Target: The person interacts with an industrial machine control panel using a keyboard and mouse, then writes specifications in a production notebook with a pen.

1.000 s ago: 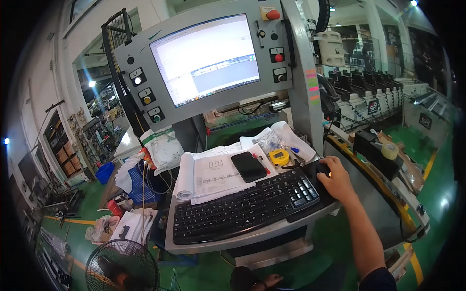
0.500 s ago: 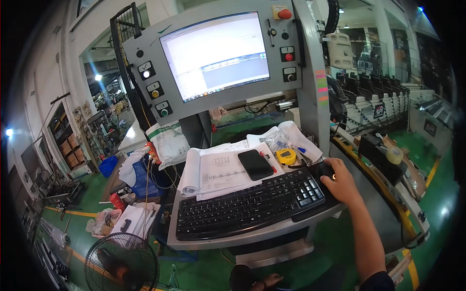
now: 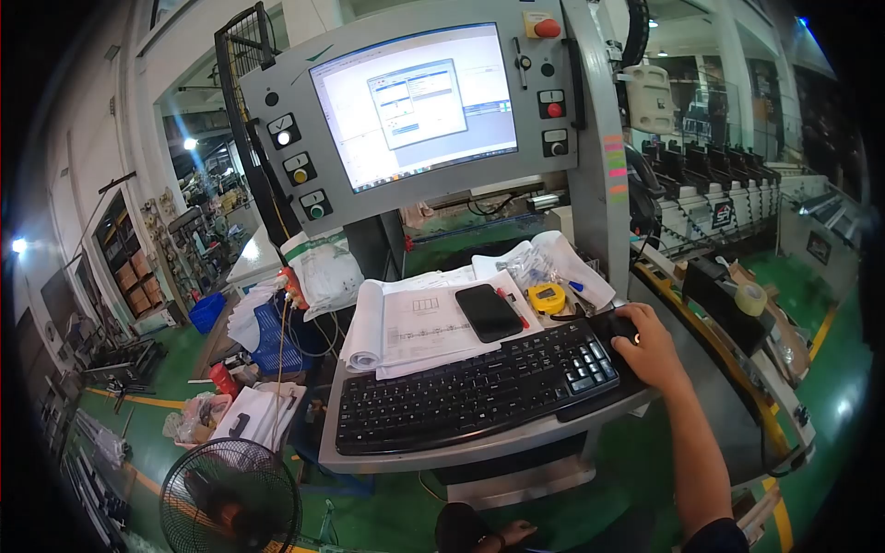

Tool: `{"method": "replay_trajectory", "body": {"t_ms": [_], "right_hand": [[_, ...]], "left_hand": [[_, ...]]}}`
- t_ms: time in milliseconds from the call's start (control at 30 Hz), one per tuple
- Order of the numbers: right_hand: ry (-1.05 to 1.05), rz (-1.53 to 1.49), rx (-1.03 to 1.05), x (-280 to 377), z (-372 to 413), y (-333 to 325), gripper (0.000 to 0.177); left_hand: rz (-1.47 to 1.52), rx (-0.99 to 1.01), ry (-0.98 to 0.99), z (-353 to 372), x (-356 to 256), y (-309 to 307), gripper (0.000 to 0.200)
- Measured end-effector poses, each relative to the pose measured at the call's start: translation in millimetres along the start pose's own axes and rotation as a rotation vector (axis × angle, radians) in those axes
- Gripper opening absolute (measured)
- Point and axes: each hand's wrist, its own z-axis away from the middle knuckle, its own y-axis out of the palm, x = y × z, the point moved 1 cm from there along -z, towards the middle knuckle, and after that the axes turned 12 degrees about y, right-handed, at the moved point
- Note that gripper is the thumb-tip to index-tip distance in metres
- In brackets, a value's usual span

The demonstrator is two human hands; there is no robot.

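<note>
Black mouse (image 3: 620,325) right of centre in frame, on grey worktop (image 3: 535,434); right hand (image 3: 657,348) draped over it, grip closed loosely round mouse; left hand (image 3: 518,532) at bottom centre, cannot tell whether its grip is released or clenched; black keyboard (image 3: 479,387) just left of mouse; phone (image 3: 489,313) lying on papers (image 3: 419,330), centre; yellow tape measure (image 3: 546,298) right of phone; lit screen (image 3: 415,157) at upper middle; fan (image 3: 230,498) at lower left

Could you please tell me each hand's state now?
Left hand: partly visible; open or closed, I cannot tell.
Right hand: closed over the mouse.
</note>
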Motion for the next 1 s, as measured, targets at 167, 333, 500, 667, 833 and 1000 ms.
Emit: {"method": "replay_trajectory", "body": {"t_ms": [167,333,500,667,833,1000], "right_hand": [[-0.042,0.022,-0.025,-3.5,-0.7,1.8,0.051],[-0.025,-0.002,-0.011,1.4,0.5,-0.4,0.049],[-0.018,0.013,-0.005,3.1,1.1,-0.9,0.049],[-0.044,0.019,0.0,-1.6,-0.6,0.0,0.05],[-0.029,0.029,0.012,-1.8,-2.3,2.2,0.053],[-0.017,0.031,0.036,-0.2,-2.5,1.8,0.052]], "left_hand": [[0.002,0.001,0.01,0.0,1.6,-0.8,0.09],[-0.028,-0.036,0.022,0.6,1.3,1.4,0.089],[-0.024,-0.051,0.073,1.3,3.5,3.9,0.09],[0.03,-0.022,0.058,1.0,3.8,0.6,0.091],[0.013,-0.009,0.069,-1.3,3.8,2.3,0.094],[-0.031,-0.113,0.121,8.1,-5.9,2.6,0.086]]}}
